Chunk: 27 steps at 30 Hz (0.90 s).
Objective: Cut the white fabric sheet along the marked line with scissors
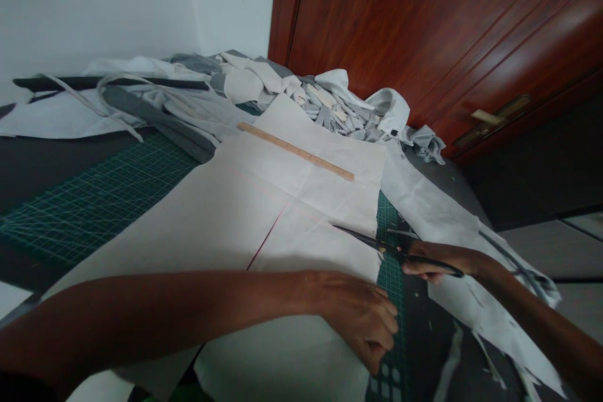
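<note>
A large cream sheet (198, 220), paper or cloth, lies spread out before me with thin red lines drawn on it. My right hand (431, 264) grips dark scissors (372, 240) by the handles. Their blades reach left over the sheet's right edge, close to a faint red line. My left hand (360, 320) rests with curled fingers near that same edge, closer to me; whether it pinches the sheet is hidden. Farther back on the sheet lies a wooden ruler (296, 151).
A green cutting mat (113, 195) shows on both sides of the sheet. Fabric scraps (325, 103) are heaped at the back, against a wooden door (424, 25). White cloth (433, 207) lies along the right, with thin offcuts (450, 358) nearer me.
</note>
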### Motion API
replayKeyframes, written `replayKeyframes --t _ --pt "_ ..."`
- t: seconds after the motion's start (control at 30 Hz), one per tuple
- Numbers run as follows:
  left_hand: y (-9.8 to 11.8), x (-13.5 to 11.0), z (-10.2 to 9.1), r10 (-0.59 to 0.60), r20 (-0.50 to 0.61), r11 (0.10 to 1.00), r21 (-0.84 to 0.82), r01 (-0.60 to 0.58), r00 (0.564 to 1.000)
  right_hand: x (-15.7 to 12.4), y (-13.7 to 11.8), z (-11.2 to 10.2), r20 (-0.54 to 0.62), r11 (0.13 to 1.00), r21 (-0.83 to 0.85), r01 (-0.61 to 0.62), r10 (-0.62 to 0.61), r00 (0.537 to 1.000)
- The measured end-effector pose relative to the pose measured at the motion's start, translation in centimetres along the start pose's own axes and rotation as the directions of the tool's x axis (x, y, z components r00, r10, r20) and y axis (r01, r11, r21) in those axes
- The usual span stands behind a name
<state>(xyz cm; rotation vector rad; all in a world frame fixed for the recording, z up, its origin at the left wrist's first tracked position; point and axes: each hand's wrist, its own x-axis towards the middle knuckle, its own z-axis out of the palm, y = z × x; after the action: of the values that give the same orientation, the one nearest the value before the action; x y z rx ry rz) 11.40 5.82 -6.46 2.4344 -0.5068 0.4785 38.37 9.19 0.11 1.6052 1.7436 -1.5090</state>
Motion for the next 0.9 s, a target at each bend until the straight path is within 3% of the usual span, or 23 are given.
replayKeyframes --t 0.2,0.37,0.6,0.9 --pt "0.13 -0.01 -0.07 -0.036 -0.016 0.994 -0.101 0.035 0.999 0.28 -0.27 0.08 0.026 0.998 -0.058 -0.022 0.024 0.999" --pt "0.12 -0.05 -0.03 -0.033 -0.046 0.997 -0.073 0.03 0.998 0.43 -0.16 0.53 0.004 0.997 -0.082 -0.002 0.003 1.0" --pt "-0.02 0.06 0.1 -0.056 -0.011 0.992 -0.11 0.054 0.998 0.4 0.07 0.23 0.063 0.999 -0.043 0.022 -0.019 0.998" --pt "-0.09 -0.05 0.23 0.034 -0.016 0.998 0.061 -0.033 0.999 0.27 -0.84 -0.19 0.036 0.999 -0.054 0.005 -0.003 0.999"
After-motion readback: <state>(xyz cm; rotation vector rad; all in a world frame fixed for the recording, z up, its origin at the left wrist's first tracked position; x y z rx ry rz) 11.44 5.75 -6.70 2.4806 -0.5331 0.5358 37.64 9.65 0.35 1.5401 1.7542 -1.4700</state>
